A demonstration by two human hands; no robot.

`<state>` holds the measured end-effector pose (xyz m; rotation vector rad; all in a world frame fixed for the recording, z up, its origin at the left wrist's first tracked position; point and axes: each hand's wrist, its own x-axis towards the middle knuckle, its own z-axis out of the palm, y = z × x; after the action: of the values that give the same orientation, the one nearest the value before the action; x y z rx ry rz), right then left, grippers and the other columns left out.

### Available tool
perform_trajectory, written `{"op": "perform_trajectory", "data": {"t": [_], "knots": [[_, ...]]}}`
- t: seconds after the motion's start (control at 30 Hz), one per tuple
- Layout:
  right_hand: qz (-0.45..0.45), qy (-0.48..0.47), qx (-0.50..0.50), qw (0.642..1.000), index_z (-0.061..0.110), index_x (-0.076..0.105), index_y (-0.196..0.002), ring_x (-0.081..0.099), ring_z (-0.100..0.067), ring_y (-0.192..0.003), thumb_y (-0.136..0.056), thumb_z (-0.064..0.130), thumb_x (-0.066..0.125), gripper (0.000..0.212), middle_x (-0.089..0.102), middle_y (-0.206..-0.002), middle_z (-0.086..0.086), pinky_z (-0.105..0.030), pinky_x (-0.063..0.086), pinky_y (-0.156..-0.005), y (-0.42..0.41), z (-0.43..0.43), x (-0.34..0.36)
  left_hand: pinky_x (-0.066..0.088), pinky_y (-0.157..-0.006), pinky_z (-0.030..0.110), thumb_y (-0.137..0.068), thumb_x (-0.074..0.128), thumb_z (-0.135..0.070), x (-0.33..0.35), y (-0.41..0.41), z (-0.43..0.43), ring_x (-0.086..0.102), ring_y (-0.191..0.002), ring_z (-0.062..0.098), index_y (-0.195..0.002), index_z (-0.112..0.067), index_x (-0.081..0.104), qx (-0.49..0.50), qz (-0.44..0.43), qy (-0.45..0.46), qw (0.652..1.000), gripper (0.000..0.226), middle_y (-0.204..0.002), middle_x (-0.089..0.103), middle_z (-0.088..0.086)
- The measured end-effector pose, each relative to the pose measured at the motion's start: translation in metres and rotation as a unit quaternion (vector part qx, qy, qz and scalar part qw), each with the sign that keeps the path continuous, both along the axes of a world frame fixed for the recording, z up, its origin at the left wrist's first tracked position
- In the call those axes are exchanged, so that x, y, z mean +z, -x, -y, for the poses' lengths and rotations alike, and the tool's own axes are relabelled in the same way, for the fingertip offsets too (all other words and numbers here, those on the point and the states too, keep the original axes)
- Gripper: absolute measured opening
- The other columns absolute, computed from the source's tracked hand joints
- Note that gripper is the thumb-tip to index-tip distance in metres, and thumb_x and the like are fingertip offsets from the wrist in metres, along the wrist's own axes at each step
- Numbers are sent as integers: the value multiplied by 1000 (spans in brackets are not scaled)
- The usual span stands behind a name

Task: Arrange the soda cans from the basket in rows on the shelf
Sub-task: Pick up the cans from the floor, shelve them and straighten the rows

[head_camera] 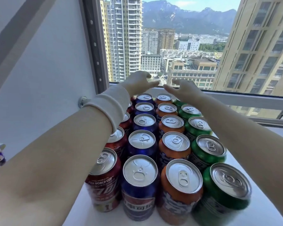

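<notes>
The soda cans stand upright on the white shelf [82, 212], in four rows running from near to far and packed side by side. From left to right these are the red row [104, 162], the blue row [139, 170], the orange row [184, 176] and the green row [230, 181]. Your left forearm partly covers the red row. Both your arms reach over the cans to the far end of the shelf, by the window [170, 38]. Your left hand [140, 82] sits over the far end of the red and blue rows, with its fingers loosely curved, the thumb apart from them and nothing in its grasp. Your right hand [185, 90] sits over the far end of the orange and green rows, with its fingers spread and lightly bent, pointing left toward the other hand, also holding nothing. The fingertips of the two hands lie near each other without touching. Whether either hand touches the farthest cans cannot be told. A white wristband [108, 106] circles your left wrist.
</notes>
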<state>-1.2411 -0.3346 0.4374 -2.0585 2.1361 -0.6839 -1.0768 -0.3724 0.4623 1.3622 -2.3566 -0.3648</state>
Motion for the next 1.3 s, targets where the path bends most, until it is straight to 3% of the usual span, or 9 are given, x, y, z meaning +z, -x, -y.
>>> {"op": "perform_trajectory", "data": {"t": [0.23,0.37,0.43,0.57,0.7,0.83,1.03,1.2,1.3], "knots": [[299,90,13,950,10,37,-141,31,-20,-137,-91,55,40,68,37,-148,-6,-31,22,-108,15,-107,3,31,-98,24,-94,38,-50,32,-43,-84,44,-127,21,-136,-7,42,-14,-155,24,987,60,-139,47,10],[453,106,-32,885,15,43,-138,34,-12,-133,-44,93,48,122,42,-144,5,-38,18,-113,19,-172,-18,33,-103,27,-94,41,-47,9,-64,-142,47,-127,24,-137,-13,42,4,-264,86,961,55,-138,49,12],[501,117,-28,857,14,43,-137,38,-6,-127,-31,95,51,134,46,-137,10,-30,23,-109,14,-197,-42,35,-108,35,-93,43,-47,-14,-74,-166,46,-127,26,-138,-18,40,24,-309,101,945,54,-137,49,14],[578,120,-33,806,15,43,-138,40,-9,-130,-48,90,47,117,46,-140,6,-31,28,-109,-8,-233,-85,18,-110,20,-84,47,-60,-70,-98,-204,23,-139,4,-144,-29,27,72,-369,115,919,70,-152,26,-9],[594,119,-52,794,23,56,-123,56,2,-107,-57,89,42,95,57,-131,4,-20,42,-87,-29,-248,-108,28,-95,4,-46,51,-90,-119,-116,-218,27,-132,-4,-146,-31,17,49,-506,-29,861,121,-148,24,-18],[602,146,-46,783,29,61,-112,63,5,-98,-34,97,45,105,66,-111,13,-20,46,-79,-40,-249,-115,45,-79,6,-58,67,-70,-140,-121,-218,51,-103,-17,-127,-42,31,6,-524,-92,847,83,-120,47,-27],[597,182,-69,778,22,55,-125,61,-5,-101,-31,97,47,121,62,-118,1,-23,48,-76,-46,-247,-113,45,-76,2,-85,59,-22,-145,-121,-215,50,-103,-10,-139,-22,32,20,-510,-85,856,59,-125,50,-8],[585,175,-67,789,21,51,-132,58,-20,-114,-39,95,50,119,60,-127,-2,-41,46,-97,-43,-245,-116,47,-76,5,-87,57,-20,-144,-121,-214,51,-99,-10,-137,-21,32,16,-511,-83,855,56,-117,51,-13],[587,162,-48,792,22,51,-132,56,-17,-117,-37,97,45,121,59,-128,-1,-37,45,-97,-35,-243,-121,51,-86,15,-74,65,-49,-146,-124,-213,55,-100,-10,-132,-27,35,0,-514,-97,852,69,-116,52,-19]]}}
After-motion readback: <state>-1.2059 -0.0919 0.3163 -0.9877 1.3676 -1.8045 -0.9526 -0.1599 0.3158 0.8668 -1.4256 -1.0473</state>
